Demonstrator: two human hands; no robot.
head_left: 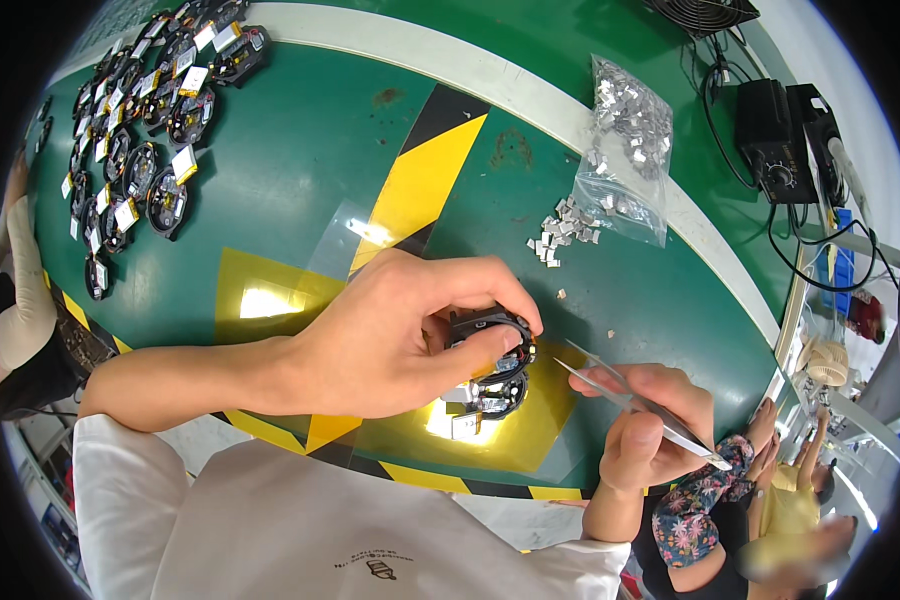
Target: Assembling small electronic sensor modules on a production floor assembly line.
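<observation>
My left hand [400,330] is closed around a round black electronic housing [490,335], its thumb pressed on the near face and the index finger curled over the far rim. A second black housing [505,396] with a small silver-white battery [465,426] lies just below it, over a yellow translucent sheet [540,430]. To the right, my right hand [655,425] grips metal tweezers [635,402]. Their two tips are apart, pointing left toward the held housing without touching it. My left fingers and palm hide part of that housing.
Many black housings with attached batteries [140,130] crowd the far left. A pile of small grey-white pieces [565,232] lies beside a clear bag [630,130] full of them. A black control box [770,140] with cables stands far right. Other people [780,500] sit at the right.
</observation>
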